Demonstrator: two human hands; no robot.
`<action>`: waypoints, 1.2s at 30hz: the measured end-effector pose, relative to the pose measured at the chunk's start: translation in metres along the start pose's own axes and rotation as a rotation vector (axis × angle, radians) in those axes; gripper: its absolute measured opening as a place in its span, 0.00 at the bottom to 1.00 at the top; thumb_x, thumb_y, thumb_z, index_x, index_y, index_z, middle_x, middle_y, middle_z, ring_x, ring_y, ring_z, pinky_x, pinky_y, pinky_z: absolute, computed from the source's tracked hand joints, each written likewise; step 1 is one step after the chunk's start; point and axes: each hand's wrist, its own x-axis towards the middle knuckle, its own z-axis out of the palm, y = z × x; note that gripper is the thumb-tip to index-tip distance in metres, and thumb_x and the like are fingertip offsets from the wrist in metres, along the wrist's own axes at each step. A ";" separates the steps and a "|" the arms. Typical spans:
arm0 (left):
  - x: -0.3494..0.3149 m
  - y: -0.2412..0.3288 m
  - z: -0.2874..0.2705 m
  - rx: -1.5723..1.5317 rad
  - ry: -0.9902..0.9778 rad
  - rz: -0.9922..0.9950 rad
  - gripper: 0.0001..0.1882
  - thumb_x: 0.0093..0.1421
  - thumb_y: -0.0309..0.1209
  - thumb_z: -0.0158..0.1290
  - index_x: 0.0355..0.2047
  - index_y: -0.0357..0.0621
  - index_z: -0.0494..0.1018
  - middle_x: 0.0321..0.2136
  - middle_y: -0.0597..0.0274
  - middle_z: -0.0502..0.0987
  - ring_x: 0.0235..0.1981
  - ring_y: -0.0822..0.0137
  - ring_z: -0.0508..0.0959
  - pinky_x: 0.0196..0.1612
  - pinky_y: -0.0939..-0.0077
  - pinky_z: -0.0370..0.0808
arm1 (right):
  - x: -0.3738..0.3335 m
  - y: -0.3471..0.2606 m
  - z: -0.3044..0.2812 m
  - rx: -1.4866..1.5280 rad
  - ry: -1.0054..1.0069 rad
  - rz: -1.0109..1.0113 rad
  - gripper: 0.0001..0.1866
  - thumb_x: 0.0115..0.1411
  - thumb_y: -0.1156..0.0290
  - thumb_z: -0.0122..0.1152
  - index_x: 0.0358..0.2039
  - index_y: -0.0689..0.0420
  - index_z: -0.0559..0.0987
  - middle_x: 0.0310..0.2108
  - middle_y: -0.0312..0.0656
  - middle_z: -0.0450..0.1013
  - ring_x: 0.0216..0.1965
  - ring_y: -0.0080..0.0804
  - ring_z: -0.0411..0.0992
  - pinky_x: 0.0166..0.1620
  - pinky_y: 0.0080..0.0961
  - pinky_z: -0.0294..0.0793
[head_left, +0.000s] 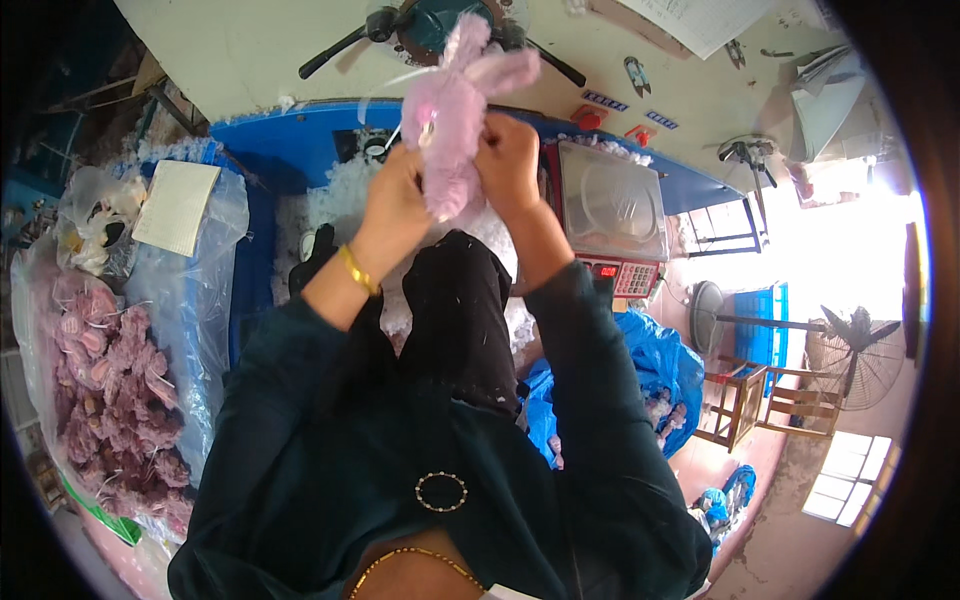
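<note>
A pink plush bunny [450, 130] with long ears is held up between my two hands, in front of a machine [440, 30] with black handles. My left hand [398, 195] grips its lower left side, the fingers partly hidden behind the plush. On the other side my right hand [508, 165] closes on the plush with bent fingers. A white ribbon or strip trails from the bunny's left. Its ears look slightly smeared by motion.
At the left, a clear plastic bag [205, 310] holds several pink plush pieces [115, 390], with a paper pad [176, 207] nearby. A red-based weighing scale [632, 277] stands right of my arm. Blue bags [660, 350] lie below it. White stuffing [340, 200] litters the floor area. A fan [855, 350] stands far right.
</note>
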 end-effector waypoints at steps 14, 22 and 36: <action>-0.013 0.028 -0.005 -0.570 -0.174 -0.535 0.16 0.48 0.17 0.62 0.38 0.36 0.73 0.37 0.62 0.77 0.37 0.74 0.77 0.43 0.78 0.75 | -0.024 -0.012 -0.006 0.336 0.073 0.214 0.10 0.50 0.79 0.57 0.14 0.64 0.69 0.12 0.37 0.62 0.18 0.16 0.57 0.21 0.23 0.58; -0.025 0.025 0.007 0.256 -0.011 -0.105 0.14 0.37 0.29 0.64 0.21 0.39 0.71 0.26 0.53 0.69 0.32 0.53 0.70 0.34 0.65 0.69 | -0.009 -0.053 -0.011 -0.077 -0.177 0.253 0.37 0.44 0.52 0.71 0.45 0.68 0.69 0.34 0.52 0.75 0.38 0.43 0.74 0.42 0.34 0.73; 0.003 0.030 0.001 0.417 -0.073 0.033 0.47 0.44 0.31 0.65 0.60 0.36 0.49 0.48 0.39 0.63 0.46 0.41 0.71 0.46 0.59 0.72 | -0.024 -0.022 -0.013 0.555 -0.203 0.430 0.34 0.44 0.66 0.76 0.48 0.66 0.71 0.40 0.43 0.76 0.42 0.27 0.74 0.46 0.25 0.73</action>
